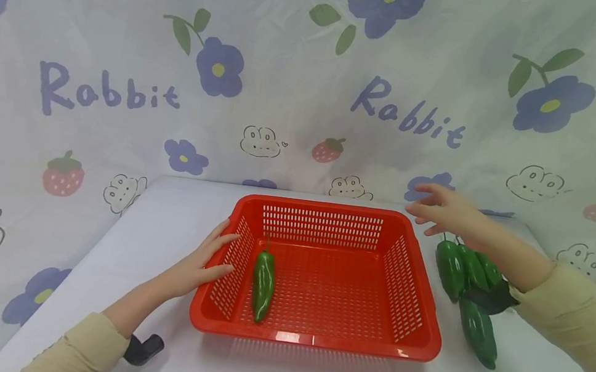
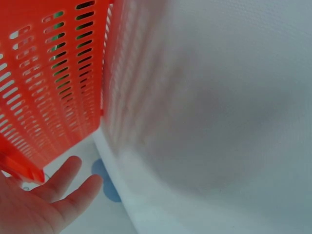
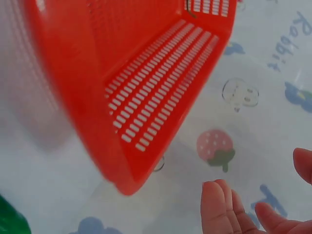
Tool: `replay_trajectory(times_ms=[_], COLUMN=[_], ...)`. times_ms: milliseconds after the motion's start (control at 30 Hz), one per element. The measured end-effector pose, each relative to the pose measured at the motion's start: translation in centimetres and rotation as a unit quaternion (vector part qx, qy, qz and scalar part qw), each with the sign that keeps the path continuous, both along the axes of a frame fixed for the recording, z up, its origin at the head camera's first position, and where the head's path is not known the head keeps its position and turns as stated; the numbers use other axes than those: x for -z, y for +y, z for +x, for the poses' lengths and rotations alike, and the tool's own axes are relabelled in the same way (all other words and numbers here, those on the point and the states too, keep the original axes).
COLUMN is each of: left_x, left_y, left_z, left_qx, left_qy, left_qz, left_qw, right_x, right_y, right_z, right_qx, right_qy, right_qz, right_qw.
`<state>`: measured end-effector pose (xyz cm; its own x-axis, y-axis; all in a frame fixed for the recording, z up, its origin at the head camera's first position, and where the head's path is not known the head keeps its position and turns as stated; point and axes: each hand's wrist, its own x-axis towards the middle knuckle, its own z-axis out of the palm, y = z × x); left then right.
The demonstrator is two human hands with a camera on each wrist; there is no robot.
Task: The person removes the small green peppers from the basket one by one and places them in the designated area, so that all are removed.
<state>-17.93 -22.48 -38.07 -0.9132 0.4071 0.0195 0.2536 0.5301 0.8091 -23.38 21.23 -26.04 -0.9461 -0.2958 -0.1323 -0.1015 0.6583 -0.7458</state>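
A red plastic basket (image 1: 312, 340) with slotted walls stands on the white table. Inside it, near the left wall, lies one green chili pepper (image 1: 263, 285), its stem pointing away from me. My left hand (image 1: 205, 261) rests on the basket's left rim, fingers spread; the left wrist view shows fingers (image 2: 68, 180) beside the outer wall. Past the basket's far right corner, my right hand (image 1: 448, 214) hovers with extended fingers and nothing in it. Several green peppers (image 1: 451, 270) lie right of the basket, partly hidden by the right forearm.
The white table (image 1: 172, 208) borders a hanging cloth (image 1: 299, 87) printed with flowers, rabbits and strawberries. A black strap end (image 1: 144, 350) sticks out by the left wrist, and another dark camera piece (image 1: 491, 298) sits under the right one.
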Motion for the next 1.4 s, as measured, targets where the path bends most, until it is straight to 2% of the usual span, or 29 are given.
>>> replay_trajectory(times_ms=[200, 433, 800, 967, 1400], left_x=[0.1, 0.2, 0.2, 0.2, 0.0], left_y=[-0.1, 0.0, -0.1, 0.0, 0.0], left_z=[0.0, 0.0, 0.0, 0.0, 0.1], left_qx=[0.000, -0.004, -0.005, -0.003, -0.003], left_qy=[0.005, 0.003, 0.002, 0.002, 0.007], left_qz=[-0.001, -0.005, -0.006, -0.005, -0.006], left_qw=[1.0000, 1.0000, 1.0000, 1.0000, 1.0000], right_x=[-0.2, 0.4, 1.8, 3.0, 7.7], right_y=[-3.0, -6.4, -11.4, -13.6, -17.9], right_z=[-0.5, -1.1, -0.6, -0.3, 0.1], right_qx=[-0.020, -0.034, -0.068, -0.058, -0.058], right_qy=[-0.031, -0.040, -0.050, -0.056, -0.083], right_qz=[-0.020, -0.026, -0.058, -0.062, -0.085], right_qw=[0.9991, 0.9983, 0.9947, 0.9948, 0.9912])
